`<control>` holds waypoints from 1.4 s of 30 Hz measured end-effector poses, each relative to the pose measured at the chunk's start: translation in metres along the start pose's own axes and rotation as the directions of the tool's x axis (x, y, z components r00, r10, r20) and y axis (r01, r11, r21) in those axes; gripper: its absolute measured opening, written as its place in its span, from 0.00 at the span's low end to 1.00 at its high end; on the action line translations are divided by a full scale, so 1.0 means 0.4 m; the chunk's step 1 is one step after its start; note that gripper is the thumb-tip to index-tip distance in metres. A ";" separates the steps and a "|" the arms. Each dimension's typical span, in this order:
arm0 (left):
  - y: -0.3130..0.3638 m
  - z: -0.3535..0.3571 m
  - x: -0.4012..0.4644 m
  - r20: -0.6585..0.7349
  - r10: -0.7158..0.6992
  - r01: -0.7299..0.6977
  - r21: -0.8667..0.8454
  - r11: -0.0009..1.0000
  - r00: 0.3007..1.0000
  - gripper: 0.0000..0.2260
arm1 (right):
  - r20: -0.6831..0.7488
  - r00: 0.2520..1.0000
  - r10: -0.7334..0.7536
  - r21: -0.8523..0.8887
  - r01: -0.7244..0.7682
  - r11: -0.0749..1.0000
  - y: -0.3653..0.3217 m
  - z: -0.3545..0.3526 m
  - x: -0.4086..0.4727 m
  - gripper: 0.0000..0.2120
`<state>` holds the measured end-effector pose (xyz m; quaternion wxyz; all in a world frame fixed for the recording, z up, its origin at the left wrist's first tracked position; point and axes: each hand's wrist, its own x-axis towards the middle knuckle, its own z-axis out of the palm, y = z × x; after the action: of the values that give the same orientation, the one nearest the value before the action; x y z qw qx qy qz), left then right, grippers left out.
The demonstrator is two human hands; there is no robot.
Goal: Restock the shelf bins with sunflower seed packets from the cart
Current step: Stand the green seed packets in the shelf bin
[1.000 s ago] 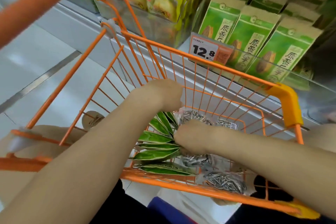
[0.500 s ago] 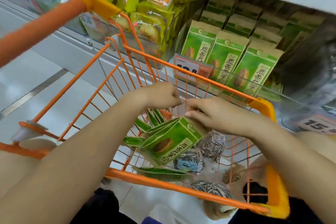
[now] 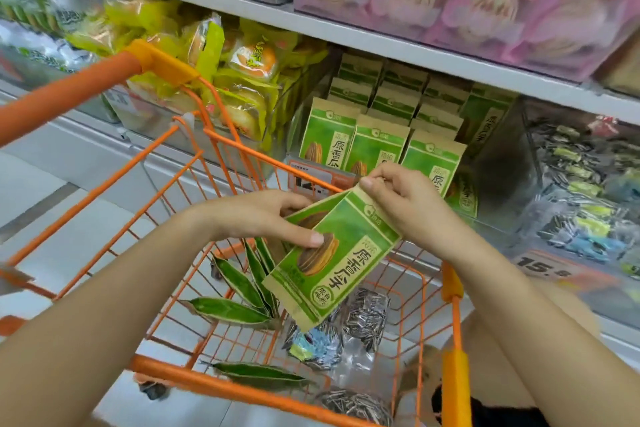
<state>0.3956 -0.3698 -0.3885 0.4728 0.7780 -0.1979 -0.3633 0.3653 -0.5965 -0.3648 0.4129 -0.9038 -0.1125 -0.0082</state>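
Both hands hold a small stack of green and tan sunflower seed packets (image 3: 341,260) above the orange cart (image 3: 214,388). My left hand (image 3: 266,218) grips the stack's left side, thumb pressed on the printed front. My right hand (image 3: 398,198) pinches the top edge of the packets. Several more green packets (image 3: 239,291) stand on edge in the cart. Behind the cart, the shelf bin (image 3: 377,135) holds rows of the same green packets.
Clear bags of striped seeds (image 3: 363,315) lie in the cart bottom. Yellow pastry packs (image 3: 242,80) fill the bin to the left, a clear bin of seed bags (image 3: 581,184) stands to the right. Pink boxes (image 3: 485,3) sit on the shelf above. Orange price tags hang on the shelf edge.
Both hands have lifted the green packets up out of the cart toward the shelf. The view has tilted upward, showing more of the shelves.
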 end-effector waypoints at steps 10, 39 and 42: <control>-0.013 -0.019 -0.042 -0.080 0.086 -0.099 -0.165 0.981 0.993 0.28 | -0.258 0.951 0.173 0.530 -0.010 0.848 -0.072 0.058 0.047 0.09; 0.199 0.171 0.071 -0.663 0.120 -0.401 -0.289 0.869 0.739 0.19 | -0.469 0.842 0.268 0.522 0.020 0.853 -0.004 0.079 -0.068 0.21; 0.216 0.203 0.108 -0.635 0.090 -0.380 -0.337 0.861 0.767 0.19 | -0.438 0.867 0.235 0.510 0.024 0.860 0.044 0.011 -0.099 0.16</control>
<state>0.3658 -0.4872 -0.3523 0.7189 0.6900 -0.0482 -0.0698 0.3301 -0.6120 -0.3850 0.6467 -0.7391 0.0481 -0.1821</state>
